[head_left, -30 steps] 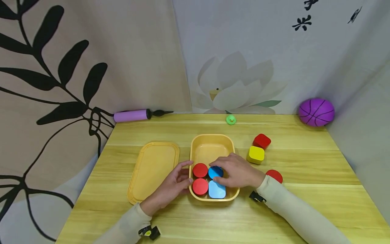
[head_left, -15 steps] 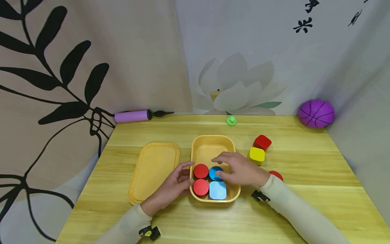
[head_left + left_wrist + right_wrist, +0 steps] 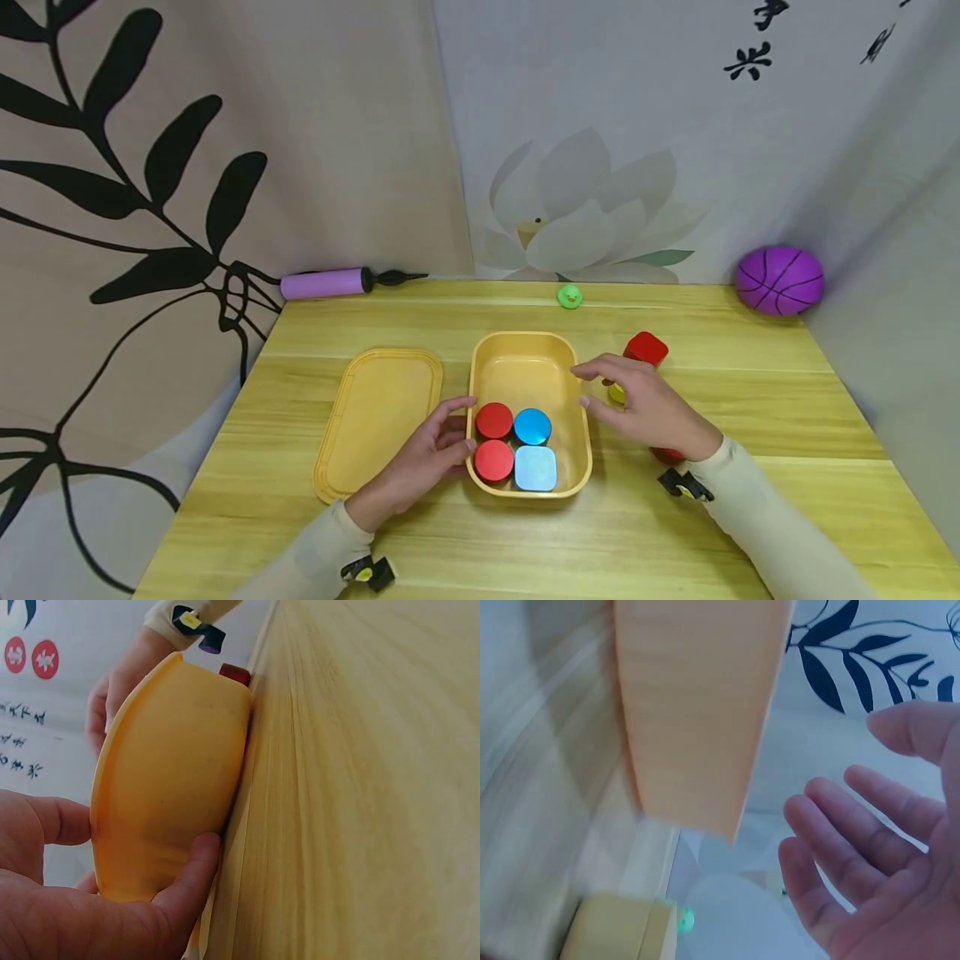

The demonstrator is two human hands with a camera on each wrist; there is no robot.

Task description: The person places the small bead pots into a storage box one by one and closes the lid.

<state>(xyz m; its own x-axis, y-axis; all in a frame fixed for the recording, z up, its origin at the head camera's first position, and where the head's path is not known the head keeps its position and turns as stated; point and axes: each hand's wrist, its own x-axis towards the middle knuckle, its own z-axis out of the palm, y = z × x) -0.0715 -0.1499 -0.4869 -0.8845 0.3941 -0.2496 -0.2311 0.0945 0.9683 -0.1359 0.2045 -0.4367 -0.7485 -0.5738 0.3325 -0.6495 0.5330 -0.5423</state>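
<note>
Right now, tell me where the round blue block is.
In the head view, the round blue block sits in the box, right of its farther red block and just beyond the light-blue block.

The tray [image 3: 525, 368] is yellow-orange; its left discs [image 3: 495, 421] are red, its right disc [image 3: 532, 427] blue, its near-right block [image 3: 536, 469] pale blue. The far-right ball [image 3: 779, 280] is purple, dark-lined.

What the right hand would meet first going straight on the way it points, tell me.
Probably the rim of the yellow box, on the side nearest the right hand: the fingertips appear at it in the head view. Their height is unclear, so they might pass over.
</note>
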